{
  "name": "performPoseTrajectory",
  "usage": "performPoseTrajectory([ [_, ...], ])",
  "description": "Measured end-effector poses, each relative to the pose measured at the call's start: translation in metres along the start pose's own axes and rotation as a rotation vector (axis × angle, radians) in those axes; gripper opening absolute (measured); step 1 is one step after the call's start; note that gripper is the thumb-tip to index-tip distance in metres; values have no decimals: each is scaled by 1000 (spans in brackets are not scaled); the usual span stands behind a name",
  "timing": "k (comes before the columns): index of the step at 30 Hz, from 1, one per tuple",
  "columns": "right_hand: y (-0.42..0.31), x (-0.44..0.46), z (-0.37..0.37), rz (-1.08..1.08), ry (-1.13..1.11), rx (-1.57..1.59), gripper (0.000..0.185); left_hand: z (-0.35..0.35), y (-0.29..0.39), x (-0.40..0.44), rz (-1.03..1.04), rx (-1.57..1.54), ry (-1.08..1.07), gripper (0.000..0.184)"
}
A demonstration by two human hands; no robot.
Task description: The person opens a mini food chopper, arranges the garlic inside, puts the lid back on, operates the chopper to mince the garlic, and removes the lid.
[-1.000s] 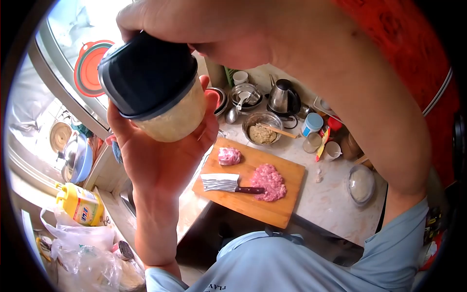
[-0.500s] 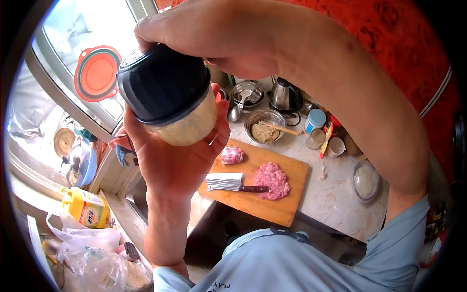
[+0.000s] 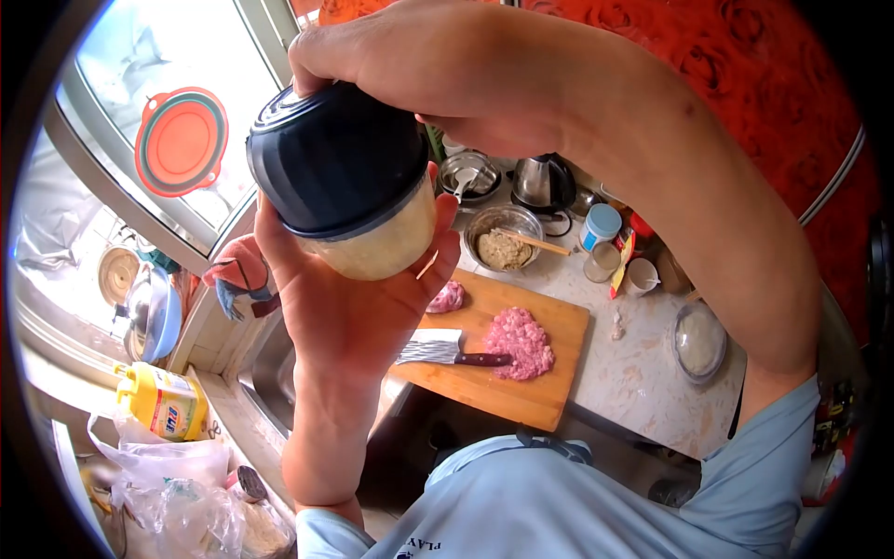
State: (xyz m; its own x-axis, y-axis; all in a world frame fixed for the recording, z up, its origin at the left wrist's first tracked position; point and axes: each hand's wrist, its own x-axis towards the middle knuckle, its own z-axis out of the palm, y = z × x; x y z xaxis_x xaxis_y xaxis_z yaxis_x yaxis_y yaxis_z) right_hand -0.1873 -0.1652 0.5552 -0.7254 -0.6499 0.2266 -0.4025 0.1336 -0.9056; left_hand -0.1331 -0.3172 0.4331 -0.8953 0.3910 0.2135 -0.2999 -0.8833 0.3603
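Note:
A mini food chopper point(image 3: 340, 163), with a black ribbed top and a clear cup of pale contents, is tilted up in front of me above the counter. My left hand point(image 3: 340, 312) is wrapped round the clear cup from below. Over the black top curls my right hand point(image 3: 410, 74), its fingers partly hidden behind it. Below lies a wooden cutting board point(image 3: 549, 396) with minced meat point(image 3: 521, 345), a cleaver point(image 3: 438, 347) whose handle touches the mince, and a piece of meat point(image 3: 447, 297) partly behind my left hand.
A bowl of pale paste point(image 3: 503, 247) with chopsticks stands behind the board, near an electric kettle point(image 3: 540, 182). To the right are a blue-lidded jar point(image 3: 601, 226), a cup point(image 3: 642, 278) and an oval container point(image 3: 698, 345). A sink point(image 3: 270, 382) and yellow jug point(image 3: 163, 401) are left.
Both hands and the chopper have shifted slightly to the right in view. The left hand now covers more of the piece of meat. The grip looks the same.

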Motion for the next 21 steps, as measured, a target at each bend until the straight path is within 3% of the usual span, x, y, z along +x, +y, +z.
performPoseTrajectory([
  [21,-1,-18,-5,54,-15,-3,35,-2,-12,3,-25,-30,18,97],
])
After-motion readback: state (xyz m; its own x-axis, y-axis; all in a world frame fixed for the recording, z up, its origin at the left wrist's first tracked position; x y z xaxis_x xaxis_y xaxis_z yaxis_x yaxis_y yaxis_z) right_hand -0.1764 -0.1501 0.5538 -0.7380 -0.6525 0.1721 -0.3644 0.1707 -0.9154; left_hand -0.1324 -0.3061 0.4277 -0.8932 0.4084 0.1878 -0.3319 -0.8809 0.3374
